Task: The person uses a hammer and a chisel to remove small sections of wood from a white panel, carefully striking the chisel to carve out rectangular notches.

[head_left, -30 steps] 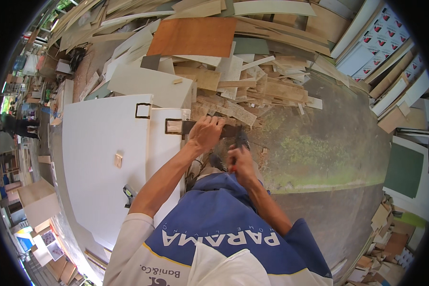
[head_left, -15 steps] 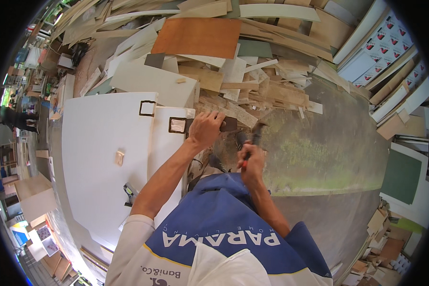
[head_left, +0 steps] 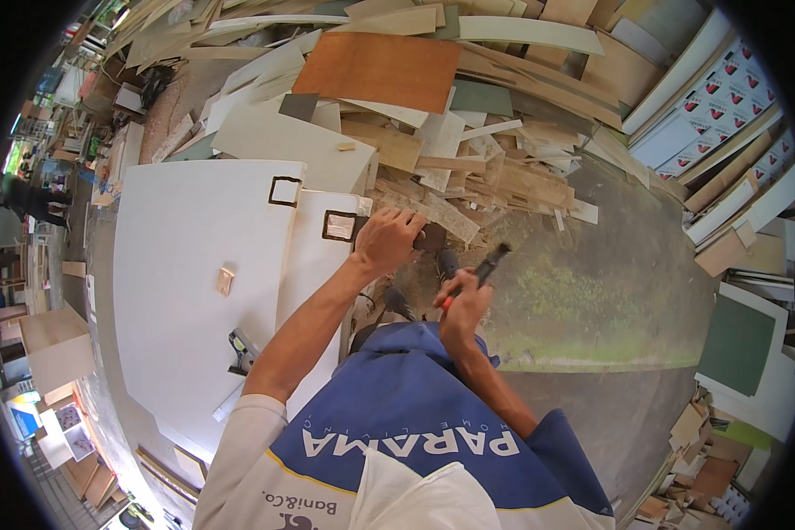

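My left hand is closed over a dark brown flat piece, at the edge of a white board; my palm hides most of this piece. Just to the right, my right hand is wrapped round a hammer with a dark shaft and a red patch by the fingers. Its head points up and away from the brown piece, without touching it. Beside my left hand, the board has a dark-framed square cutout. A larger white panel on the left has a second dark-framed square.
On the large panel lie a small light wooden block and a black-and-green tool. Scrap boards, among them an orange-brown sheet, pile up ahead. Sheets lean at the right. Another person stands far left.
The hammer has tilted to the right, away from the brown piece, and its head is less blurred. My left hand keeps its grip. The whole view has shifted slightly.
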A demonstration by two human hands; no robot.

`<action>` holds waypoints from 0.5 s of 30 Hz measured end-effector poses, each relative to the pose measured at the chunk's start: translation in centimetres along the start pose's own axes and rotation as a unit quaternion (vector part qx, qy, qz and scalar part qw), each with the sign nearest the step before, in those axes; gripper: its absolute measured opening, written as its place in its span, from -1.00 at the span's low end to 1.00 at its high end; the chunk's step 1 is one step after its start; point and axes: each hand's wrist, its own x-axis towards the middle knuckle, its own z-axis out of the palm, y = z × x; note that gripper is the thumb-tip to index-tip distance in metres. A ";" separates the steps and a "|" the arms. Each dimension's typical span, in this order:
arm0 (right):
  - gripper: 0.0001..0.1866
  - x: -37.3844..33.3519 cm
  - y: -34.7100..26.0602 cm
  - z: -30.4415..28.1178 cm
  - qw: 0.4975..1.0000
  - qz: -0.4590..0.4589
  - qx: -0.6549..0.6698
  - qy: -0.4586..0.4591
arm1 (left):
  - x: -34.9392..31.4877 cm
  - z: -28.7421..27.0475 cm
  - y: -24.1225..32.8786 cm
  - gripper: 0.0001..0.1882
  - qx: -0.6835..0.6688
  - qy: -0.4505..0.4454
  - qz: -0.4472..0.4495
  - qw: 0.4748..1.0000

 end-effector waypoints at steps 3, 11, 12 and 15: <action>-0.83 -1.1 -1.2 0.5 0.988 0.044 -0.110 -0.101 | -0.6 -0.1 -1.0 -0.75 -0.012 0.046 0.013 0.999; -0.83 -1.6 -0.5 1.4 0.993 -0.020 -0.116 -0.028 | -0.5 -0.2 -1.0 -0.76 -0.036 0.060 0.005 0.998; -0.83 -1.8 -0.7 1.4 0.988 0.007 -0.143 -0.054 | -0.7 -0.2 -1.1 -0.76 -0.039 0.071 0.008 0.997; -0.82 -1.3 -1.7 1.2 0.989 0.013 -0.132 -0.069 | -0.8 -0.9 -1.1 -0.77 -0.048 0.033 -0.003 0.998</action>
